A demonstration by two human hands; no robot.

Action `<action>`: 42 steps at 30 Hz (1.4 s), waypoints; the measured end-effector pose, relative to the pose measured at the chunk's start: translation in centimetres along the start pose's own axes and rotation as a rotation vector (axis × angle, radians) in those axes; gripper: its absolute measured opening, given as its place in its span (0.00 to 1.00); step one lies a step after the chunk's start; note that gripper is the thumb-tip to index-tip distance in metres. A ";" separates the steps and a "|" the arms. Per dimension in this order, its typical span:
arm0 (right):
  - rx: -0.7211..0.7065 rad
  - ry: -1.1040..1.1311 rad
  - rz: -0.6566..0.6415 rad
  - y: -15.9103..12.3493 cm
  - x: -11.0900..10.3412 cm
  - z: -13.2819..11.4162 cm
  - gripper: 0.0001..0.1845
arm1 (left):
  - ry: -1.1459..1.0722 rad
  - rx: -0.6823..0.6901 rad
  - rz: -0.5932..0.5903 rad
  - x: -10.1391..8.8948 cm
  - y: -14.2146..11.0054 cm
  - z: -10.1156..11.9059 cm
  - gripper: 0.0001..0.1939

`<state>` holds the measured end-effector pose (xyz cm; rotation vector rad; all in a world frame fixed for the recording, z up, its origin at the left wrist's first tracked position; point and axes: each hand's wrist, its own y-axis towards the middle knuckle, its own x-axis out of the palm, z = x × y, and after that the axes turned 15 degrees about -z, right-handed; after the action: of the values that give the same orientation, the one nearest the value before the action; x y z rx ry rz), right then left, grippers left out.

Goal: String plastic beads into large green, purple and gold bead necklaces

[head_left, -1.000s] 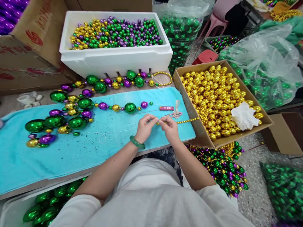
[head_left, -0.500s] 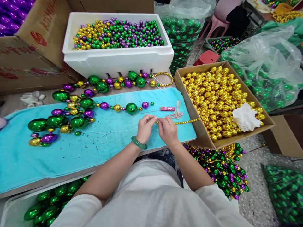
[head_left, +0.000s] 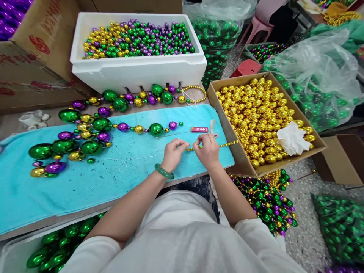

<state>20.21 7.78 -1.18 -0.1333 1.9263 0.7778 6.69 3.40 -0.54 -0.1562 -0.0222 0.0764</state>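
Note:
My left hand (head_left: 173,153), with a green bangle at the wrist, pinches the near end of a strand of small gold beads (head_left: 229,143). A thin white thread (head_left: 136,157) runs across the blue towel toward that hand. My right hand (head_left: 208,149) is a little to the right, thumb and fingers pressed together over the strand. What is in that pinch is too small to make out. The strand passes under it toward the cardboard box. On the left lies a garland of big green, gold and purple beads (head_left: 99,124), its end reaching toward the hands.
Under the work lies a blue towel (head_left: 93,197), with a small red packet (head_left: 199,129) beyond my hands. A white foam box (head_left: 139,70) of small beads stands behind. At right is a cardboard box (head_left: 287,167) of gold beads with crumpled white paper (head_left: 292,138).
My hands were together at the strand's end. Now my right hand has drawn away to the right, leaving a gap where some gold beads show. My left hand has barely moved.

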 end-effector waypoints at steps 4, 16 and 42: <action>-0.002 0.065 -0.041 0.2 -0.3 1.1 0.06 | -0.017 -0.012 -0.063 -0.1 0.0 0.4 0.08; -0.137 0.495 -0.478 0.8 -1.9 0.3 0.06 | -0.140 -0.102 -0.049 -0.8 -0.6 1.0 0.13; 0.398 0.338 -0.525 -1.4 -10.9 15.5 0.07 | -0.401 -0.302 0.146 -4.0 -2.5 0.5 0.08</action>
<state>38.01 12.93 3.02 -0.5272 2.1838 0.0160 2.88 0.69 0.24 -0.4427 -0.4245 0.2502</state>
